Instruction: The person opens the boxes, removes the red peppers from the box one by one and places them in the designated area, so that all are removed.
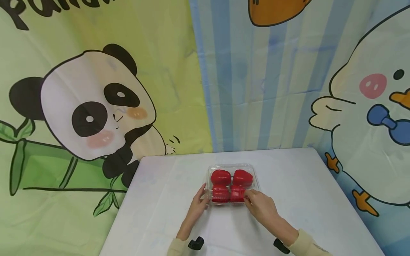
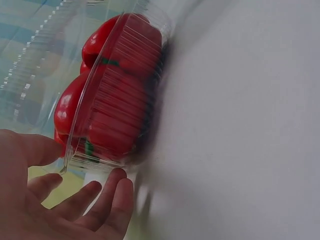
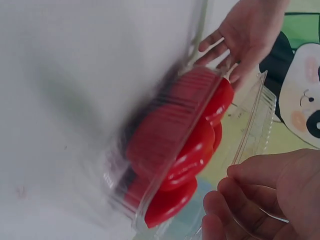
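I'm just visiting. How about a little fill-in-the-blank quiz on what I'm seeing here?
1. The clear box holds ____ peppers.
2. The peppers are coloured ____.
3. The box rests on a table coloured ____.
4. In the head view, the panda is to the ____ of the bird.
Missing words: four; red; white; left.

A white table (image 1: 153, 213) with rounded corners stands against printed cloth walls. The left one, yellow-green, shows a panda (image 1: 89, 78) lying on bamboo (image 1: 45, 167); the other, striped blue, shows a white bird (image 1: 362, 156). An orange shape (image 1: 275, 12), cut off above, is hard to identify. Light falls softly.
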`<state>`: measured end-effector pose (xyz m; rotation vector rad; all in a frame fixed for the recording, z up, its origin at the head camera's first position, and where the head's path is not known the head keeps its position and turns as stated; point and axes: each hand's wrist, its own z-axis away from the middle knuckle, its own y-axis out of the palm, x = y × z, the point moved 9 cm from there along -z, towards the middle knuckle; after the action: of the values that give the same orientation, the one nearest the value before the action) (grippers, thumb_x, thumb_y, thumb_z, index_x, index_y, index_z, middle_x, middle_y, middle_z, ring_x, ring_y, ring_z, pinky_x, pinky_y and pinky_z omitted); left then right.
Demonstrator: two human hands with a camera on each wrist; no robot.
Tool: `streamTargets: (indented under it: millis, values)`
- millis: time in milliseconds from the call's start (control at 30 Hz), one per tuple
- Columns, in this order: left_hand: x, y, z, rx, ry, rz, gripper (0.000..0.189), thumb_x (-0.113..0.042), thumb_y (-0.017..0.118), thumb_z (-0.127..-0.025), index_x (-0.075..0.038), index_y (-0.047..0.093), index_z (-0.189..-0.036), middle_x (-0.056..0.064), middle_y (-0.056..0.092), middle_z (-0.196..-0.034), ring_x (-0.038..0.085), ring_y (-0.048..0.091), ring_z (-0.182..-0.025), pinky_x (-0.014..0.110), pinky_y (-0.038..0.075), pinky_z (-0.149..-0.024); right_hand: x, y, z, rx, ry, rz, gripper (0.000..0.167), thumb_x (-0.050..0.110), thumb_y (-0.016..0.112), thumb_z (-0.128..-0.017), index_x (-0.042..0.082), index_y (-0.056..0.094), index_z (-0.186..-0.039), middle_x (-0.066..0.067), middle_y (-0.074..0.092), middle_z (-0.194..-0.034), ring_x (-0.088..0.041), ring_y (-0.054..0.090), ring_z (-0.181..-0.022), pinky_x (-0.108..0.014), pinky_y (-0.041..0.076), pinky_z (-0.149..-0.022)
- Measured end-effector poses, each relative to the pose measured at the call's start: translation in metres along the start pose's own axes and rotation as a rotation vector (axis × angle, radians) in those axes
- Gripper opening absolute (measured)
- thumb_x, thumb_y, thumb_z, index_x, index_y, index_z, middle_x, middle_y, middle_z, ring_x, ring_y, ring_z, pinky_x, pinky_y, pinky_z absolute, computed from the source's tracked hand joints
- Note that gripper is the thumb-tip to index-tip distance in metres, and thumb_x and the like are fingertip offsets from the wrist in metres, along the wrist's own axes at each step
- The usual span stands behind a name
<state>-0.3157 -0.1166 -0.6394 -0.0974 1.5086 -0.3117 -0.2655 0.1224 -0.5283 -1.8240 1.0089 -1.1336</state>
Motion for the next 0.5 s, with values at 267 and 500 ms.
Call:
streamTargets:
  millis: [267,500]
  values:
    - [0.0,-0.002,-0.017,0.001,-0.02,-0.163,0.062,-0.02,0.054,-0.101,-0.017,0.031,-0.159,0.024,0.047,-0.15,0.023,0.068,-0.101,0.029,0.055,-0.07,-0.023,-0.027,0.0,-0.013,0.064,-0.028,0.016,0.011,0.08,-0.082,0.015,0.069,-0.091,0.004,0.066,-0.077,-0.006,0.054,-0.061,-0.018,0.041,-0.046]
    - [-0.004,-0.006,-0.03,0.006,-0.033,-0.263,0.059,-0.027,0.053,-0.103,-0.018,0.033,-0.158,0.023,0.047,-0.151,0.031,0.069,-0.109,0.04,0.057,-0.082,-0.042,-0.05,-0.009,-0.084,0.059,-0.031,0.016,0.014,0.08,-0.084,0.014,0.07,-0.095,0.004,0.063,-0.076,-0.006,0.049,-0.058,-0.017,0.042,-0.047]
